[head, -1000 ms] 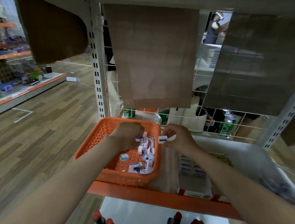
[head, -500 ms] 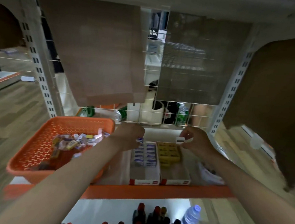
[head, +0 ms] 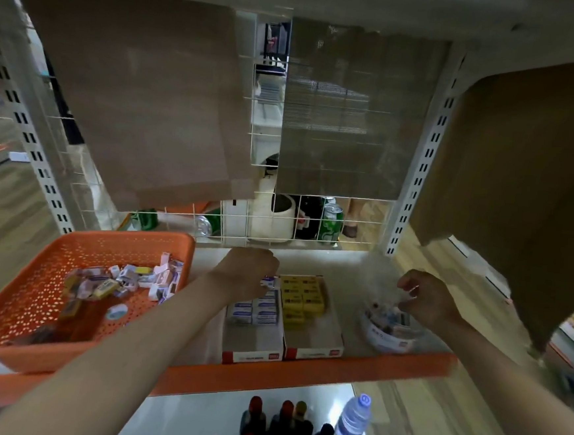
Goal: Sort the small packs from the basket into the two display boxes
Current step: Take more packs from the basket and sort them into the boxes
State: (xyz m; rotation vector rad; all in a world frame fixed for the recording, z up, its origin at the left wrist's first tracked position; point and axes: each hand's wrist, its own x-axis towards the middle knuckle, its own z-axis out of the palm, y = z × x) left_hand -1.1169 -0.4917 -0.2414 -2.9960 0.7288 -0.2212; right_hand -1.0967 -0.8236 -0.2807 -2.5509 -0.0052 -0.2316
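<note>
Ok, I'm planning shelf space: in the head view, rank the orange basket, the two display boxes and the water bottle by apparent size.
1. orange basket, plainly largest.
2. blue-pack display box and yellow-pack display box: alike, no ranking.
3. water bottle, smallest, though it lies farther from the camera.

The floor (head: 7, 216) is brown wood. A white shelf (head: 340, 266) has an orange front edge. White posts (head: 425, 159) with little holes stand at its sides. Big brown cardboard sheets (head: 143, 103) hang over a wire grid (head: 272, 218) at the back. Green cans (head: 331, 222) sit behind it. Dark bottles (head: 283, 423) and a water bottle (head: 353, 420) stand below.
</note>
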